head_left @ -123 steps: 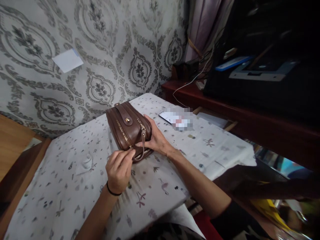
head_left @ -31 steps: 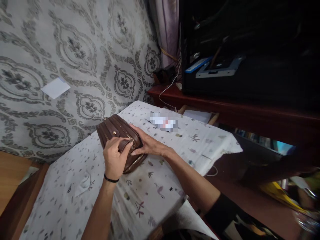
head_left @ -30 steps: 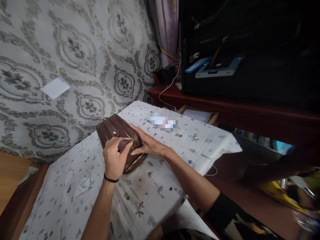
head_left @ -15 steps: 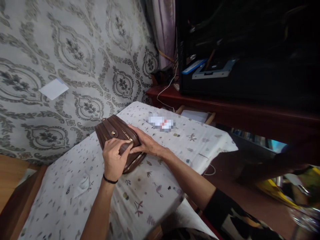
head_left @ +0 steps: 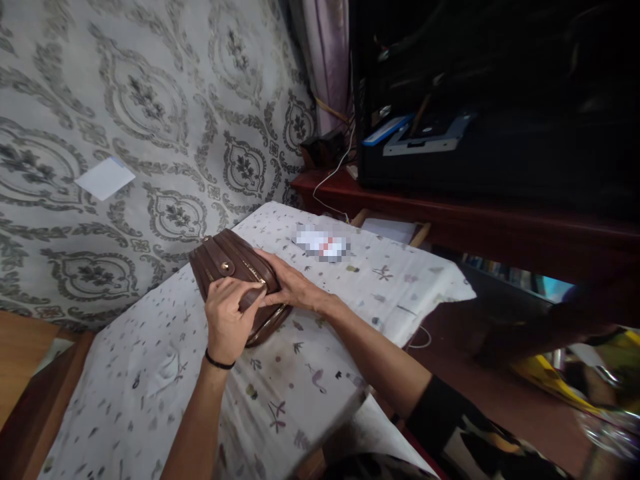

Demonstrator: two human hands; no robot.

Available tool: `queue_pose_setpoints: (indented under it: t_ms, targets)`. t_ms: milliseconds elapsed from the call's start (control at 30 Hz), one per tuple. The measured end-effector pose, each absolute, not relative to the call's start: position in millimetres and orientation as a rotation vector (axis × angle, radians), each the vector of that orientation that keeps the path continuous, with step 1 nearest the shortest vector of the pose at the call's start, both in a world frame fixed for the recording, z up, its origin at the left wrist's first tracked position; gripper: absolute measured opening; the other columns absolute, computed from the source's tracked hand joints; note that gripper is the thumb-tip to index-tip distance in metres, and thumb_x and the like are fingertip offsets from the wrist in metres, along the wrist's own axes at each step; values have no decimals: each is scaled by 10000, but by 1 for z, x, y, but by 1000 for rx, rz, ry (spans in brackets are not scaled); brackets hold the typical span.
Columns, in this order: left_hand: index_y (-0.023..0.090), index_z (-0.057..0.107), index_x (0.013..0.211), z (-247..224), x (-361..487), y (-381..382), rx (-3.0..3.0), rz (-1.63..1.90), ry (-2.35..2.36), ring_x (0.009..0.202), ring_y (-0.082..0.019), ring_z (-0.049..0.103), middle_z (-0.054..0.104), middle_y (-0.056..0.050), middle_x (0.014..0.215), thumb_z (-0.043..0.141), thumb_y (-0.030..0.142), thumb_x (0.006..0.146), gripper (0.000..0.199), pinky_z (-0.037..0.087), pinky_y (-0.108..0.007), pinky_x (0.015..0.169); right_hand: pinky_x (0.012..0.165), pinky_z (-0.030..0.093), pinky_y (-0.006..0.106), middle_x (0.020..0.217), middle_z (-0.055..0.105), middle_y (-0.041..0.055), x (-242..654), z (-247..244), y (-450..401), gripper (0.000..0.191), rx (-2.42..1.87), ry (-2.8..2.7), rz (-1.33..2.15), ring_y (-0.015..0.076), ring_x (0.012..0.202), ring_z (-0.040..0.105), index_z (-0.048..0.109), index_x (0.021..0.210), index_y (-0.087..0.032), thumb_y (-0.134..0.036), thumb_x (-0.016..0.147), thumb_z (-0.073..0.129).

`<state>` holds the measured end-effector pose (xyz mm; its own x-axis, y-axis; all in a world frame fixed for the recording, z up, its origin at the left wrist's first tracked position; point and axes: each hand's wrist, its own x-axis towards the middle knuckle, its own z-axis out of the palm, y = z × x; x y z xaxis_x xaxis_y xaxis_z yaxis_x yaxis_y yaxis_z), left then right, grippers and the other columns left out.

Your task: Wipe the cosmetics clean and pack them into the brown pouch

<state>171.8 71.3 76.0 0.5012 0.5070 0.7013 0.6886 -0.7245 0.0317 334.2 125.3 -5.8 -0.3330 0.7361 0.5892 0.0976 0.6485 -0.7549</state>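
A brown leather bag [head_left: 239, 255] with gold zippers and a gold stud lies on the patterned cloth. The fingers of my left hand [head_left: 231, 310], a black band round its wrist, pinch at the zipper pull near the bag's right part; the pull itself is mostly hidden by thumb and finger. Against the bag's right side rests my right hand [head_left: 295, 285], its thumb on top near my left fingertips and its fingers round the far edge. A second gold zipper [head_left: 270, 325] runs along the near side of the bag.
The white printed cloth [head_left: 320, 360] covers the table. Beyond the bag lies a blurred-out white item [head_left: 320, 243]. A dark red stand [head_left: 450, 207] carries a large black screen [head_left: 500, 80], with an open drawer [head_left: 390, 228] below. Patterned wallpaper [head_left: 145, 100] closes off the left.
Hardly anything differs. Both hands keep their places on the bag, and the whole view has shifted slightly.
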Motion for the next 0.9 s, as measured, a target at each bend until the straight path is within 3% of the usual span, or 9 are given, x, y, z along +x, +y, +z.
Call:
queue_pose_setpoints:
  t_ms: [467,700,900]
  targets:
    - [206,683,859,76,172,73,-2528,-1166,-1104,845,-189,645,738,-24,860,633,266,895,86,472,-361,860,1210,205,475,1599,206,171,338,-1,121,1171,-610,-1854,838,302,1480,228,80,1560,-226,-551,689,792]
    - [214,687,868,77,172,71,-2545,-1167,-1065,859,-185,665,756,-21,890,632,233,893,63,478,-365,870,1200,231,490,1576,279,160,331,-8,125,1190,-639,-1814,753,313,1455,284,137,1554,-242,-563,637,824]
    - [214,683,893,77,171,68,-2574,-1145,-1036,871,-185,665,760,-24,910,618,219,900,66,486,-357,850,1162,319,460,1512,421,112,337,0,120,828,-646,-1677,779,278,1391,411,316,1500,-266,-578,816,664]
